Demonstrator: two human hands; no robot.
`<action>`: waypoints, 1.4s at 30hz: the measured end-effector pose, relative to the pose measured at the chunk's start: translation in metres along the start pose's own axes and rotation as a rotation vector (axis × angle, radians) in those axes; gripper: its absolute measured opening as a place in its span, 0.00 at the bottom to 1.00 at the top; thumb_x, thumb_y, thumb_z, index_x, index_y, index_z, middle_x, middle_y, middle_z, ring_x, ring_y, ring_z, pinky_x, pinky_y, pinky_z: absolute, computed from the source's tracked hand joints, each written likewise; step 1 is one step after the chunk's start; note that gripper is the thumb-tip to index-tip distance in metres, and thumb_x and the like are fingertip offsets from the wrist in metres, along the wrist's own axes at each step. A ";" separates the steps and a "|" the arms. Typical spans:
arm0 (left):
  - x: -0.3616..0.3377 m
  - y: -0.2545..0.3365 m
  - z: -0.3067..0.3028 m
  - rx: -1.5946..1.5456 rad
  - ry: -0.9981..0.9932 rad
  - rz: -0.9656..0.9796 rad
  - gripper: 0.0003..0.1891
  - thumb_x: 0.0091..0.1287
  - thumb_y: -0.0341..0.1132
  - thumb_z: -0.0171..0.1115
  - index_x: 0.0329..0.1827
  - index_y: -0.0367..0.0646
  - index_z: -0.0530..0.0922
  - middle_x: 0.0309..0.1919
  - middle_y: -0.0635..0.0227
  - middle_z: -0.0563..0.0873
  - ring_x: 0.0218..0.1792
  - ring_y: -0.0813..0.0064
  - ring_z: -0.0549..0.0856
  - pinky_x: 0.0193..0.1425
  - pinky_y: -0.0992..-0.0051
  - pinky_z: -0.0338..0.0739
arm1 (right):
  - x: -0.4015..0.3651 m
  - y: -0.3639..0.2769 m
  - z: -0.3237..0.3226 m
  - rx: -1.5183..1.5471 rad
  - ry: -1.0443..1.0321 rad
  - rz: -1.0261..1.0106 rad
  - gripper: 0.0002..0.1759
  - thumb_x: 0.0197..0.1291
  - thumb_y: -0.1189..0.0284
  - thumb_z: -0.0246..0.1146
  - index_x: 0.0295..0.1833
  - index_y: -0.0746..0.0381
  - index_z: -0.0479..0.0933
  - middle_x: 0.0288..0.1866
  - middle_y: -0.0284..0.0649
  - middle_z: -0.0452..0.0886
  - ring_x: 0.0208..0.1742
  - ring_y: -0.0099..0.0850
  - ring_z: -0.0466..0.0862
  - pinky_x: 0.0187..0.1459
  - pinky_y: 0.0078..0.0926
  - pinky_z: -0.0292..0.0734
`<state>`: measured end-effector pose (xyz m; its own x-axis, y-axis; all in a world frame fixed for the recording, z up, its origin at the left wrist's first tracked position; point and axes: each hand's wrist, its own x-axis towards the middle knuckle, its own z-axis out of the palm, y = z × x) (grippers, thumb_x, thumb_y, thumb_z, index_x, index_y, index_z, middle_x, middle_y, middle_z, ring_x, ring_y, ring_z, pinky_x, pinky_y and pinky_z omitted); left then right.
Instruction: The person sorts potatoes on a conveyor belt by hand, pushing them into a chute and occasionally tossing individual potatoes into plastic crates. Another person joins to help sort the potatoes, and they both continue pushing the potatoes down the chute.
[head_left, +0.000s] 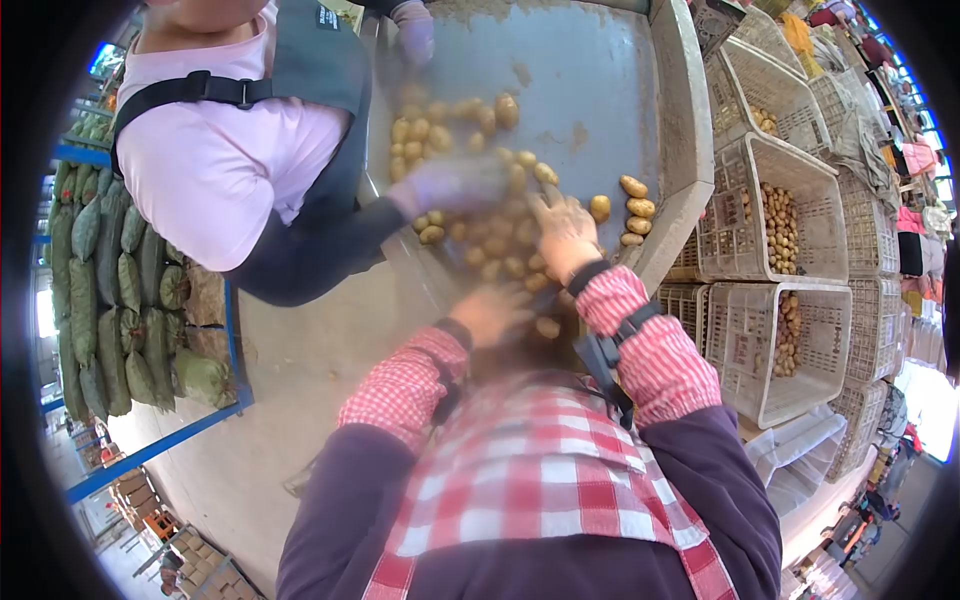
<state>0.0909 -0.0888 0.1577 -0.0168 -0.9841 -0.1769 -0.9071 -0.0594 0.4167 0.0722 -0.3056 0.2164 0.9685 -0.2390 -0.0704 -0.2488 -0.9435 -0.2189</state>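
Many potatoes lie in a heap at the near left of a grey metal sorting tray. My right hand is over the heap's right edge, with its fingers stretched out and partly apart among the potatoes. My left hand is at the tray's near end, just below the heap, its fingers smeared by motion. A single potato sits between my hands, close to my apron. Several separate potatoes rest along the right wall of the tray.
A co-worker's gloved hand sweeps blurred over the heap from the left; their other glove is at the far left. Plastic crates holding potatoes stand at the right. A blue-framed rack with long green vegetables stands left.
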 end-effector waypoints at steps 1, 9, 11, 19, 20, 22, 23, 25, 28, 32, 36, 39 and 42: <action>0.001 0.001 0.000 0.000 -0.030 -0.003 0.21 0.71 0.48 0.63 0.65 0.57 0.82 0.69 0.65 0.78 0.73 0.60 0.74 0.70 0.58 0.73 | 0.015 -0.010 -0.003 -0.092 -0.140 0.037 0.26 0.63 0.73 0.65 0.68 0.53 0.77 0.67 0.47 0.77 0.62 0.50 0.84 0.60 0.44 0.83; 0.002 -0.006 0.027 0.054 0.154 -0.003 0.20 0.67 0.46 0.66 0.61 0.55 0.82 0.67 0.68 0.79 0.72 0.62 0.74 0.68 0.60 0.75 | -0.054 0.019 -0.048 0.286 0.175 0.036 0.31 0.54 0.82 0.66 0.67 0.56 0.79 0.66 0.47 0.82 0.66 0.49 0.82 0.62 0.47 0.80; 0.004 0.000 0.012 0.019 0.055 -0.037 0.20 0.67 0.46 0.66 0.61 0.54 0.82 0.67 0.68 0.79 0.72 0.62 0.74 0.68 0.60 0.75 | -0.114 0.090 -0.072 0.410 0.542 0.234 0.28 0.57 0.83 0.65 0.66 0.62 0.79 0.58 0.46 0.85 0.62 0.42 0.83 0.59 0.40 0.82; 0.006 0.005 -0.003 0.018 -0.060 -0.051 0.19 0.68 0.46 0.65 0.60 0.53 0.82 0.66 0.68 0.80 0.72 0.64 0.74 0.67 0.61 0.75 | -0.231 0.177 -0.139 0.292 1.000 0.618 0.22 0.71 0.80 0.60 0.69 0.68 0.77 0.58 0.51 0.85 0.58 0.42 0.84 0.65 0.39 0.79; 0.007 0.007 -0.007 0.032 -0.082 -0.063 0.19 0.68 0.46 0.65 0.60 0.53 0.83 0.66 0.68 0.80 0.72 0.64 0.74 0.67 0.61 0.75 | -0.208 0.156 -0.121 0.224 0.833 0.468 0.26 0.65 0.82 0.61 0.70 0.66 0.77 0.60 0.50 0.85 0.62 0.43 0.83 0.67 0.40 0.78; 0.005 0.009 -0.011 0.055 -0.072 -0.058 0.18 0.69 0.46 0.65 0.59 0.52 0.83 0.65 0.67 0.80 0.70 0.63 0.75 0.66 0.61 0.76 | -0.161 0.114 -0.087 0.155 0.513 0.123 0.35 0.54 0.87 0.63 0.71 0.62 0.77 0.66 0.48 0.84 0.69 0.44 0.82 0.71 0.41 0.76; 0.002 0.008 -0.010 0.060 -0.043 -0.041 0.18 0.69 0.45 0.65 0.59 0.52 0.83 0.65 0.67 0.81 0.70 0.63 0.75 0.66 0.60 0.76 | -0.136 0.095 -0.068 0.082 0.402 -0.033 0.34 0.54 0.86 0.63 0.69 0.58 0.79 0.66 0.48 0.83 0.67 0.48 0.82 0.70 0.43 0.77; 0.000 0.008 -0.013 0.012 -0.100 -0.109 0.18 0.69 0.45 0.65 0.59 0.51 0.83 0.65 0.65 0.80 0.69 0.61 0.76 0.66 0.58 0.76 | -0.098 0.052 -0.038 0.147 0.192 0.097 0.30 0.59 0.75 0.67 0.70 0.52 0.79 0.70 0.47 0.80 0.72 0.50 0.77 0.74 0.48 0.72; 0.000 0.008 -0.020 -0.089 -0.054 -0.342 0.21 0.69 0.47 0.65 0.62 0.50 0.82 0.68 0.61 0.79 0.69 0.57 0.76 0.67 0.53 0.76 | -0.074 0.018 0.014 -0.207 -0.153 0.248 0.40 0.63 0.66 0.67 0.81 0.45 0.66 0.83 0.48 0.64 0.77 0.55 0.71 0.76 0.55 0.66; 0.001 0.002 -0.023 0.080 0.496 -0.611 0.30 0.65 0.49 0.69 0.69 0.48 0.77 0.70 0.51 0.76 0.68 0.47 0.75 0.66 0.50 0.76 | -0.085 0.009 0.049 -0.196 -0.218 0.241 0.41 0.63 0.71 0.65 0.83 0.44 0.63 0.86 0.48 0.60 0.77 0.55 0.71 0.75 0.55 0.68; 0.012 0.013 -0.020 -0.010 0.329 -0.617 0.42 0.63 0.54 0.69 0.80 0.52 0.67 0.76 0.46 0.68 0.69 0.39 0.72 0.69 0.48 0.74 | -0.095 0.011 0.009 -0.159 -0.478 -0.085 0.43 0.65 0.71 0.64 0.85 0.42 0.59 0.86 0.49 0.59 0.77 0.57 0.71 0.74 0.53 0.69; 0.006 0.017 0.021 0.062 0.190 -0.378 0.36 0.63 0.48 0.69 0.76 0.52 0.72 0.75 0.50 0.69 0.69 0.41 0.73 0.70 0.49 0.73 | -0.093 0.008 -0.004 -0.375 -0.338 0.096 0.43 0.65 0.68 0.66 0.85 0.45 0.59 0.86 0.50 0.59 0.78 0.54 0.70 0.74 0.52 0.69; 0.005 0.019 0.023 0.022 0.134 -0.115 0.31 0.64 0.45 0.69 0.72 0.52 0.76 0.73 0.54 0.72 0.68 0.44 0.74 0.70 0.49 0.73 | -0.091 0.012 0.008 -0.245 -0.406 0.125 0.46 0.66 0.62 0.68 0.86 0.49 0.56 0.87 0.53 0.56 0.75 0.51 0.74 0.72 0.50 0.72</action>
<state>0.0640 -0.0907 0.1441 0.1420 -0.9847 -0.1011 -0.9089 -0.1702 0.3807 -0.0190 -0.2931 0.2129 0.8358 -0.2906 -0.4658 -0.3047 -0.9513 0.0469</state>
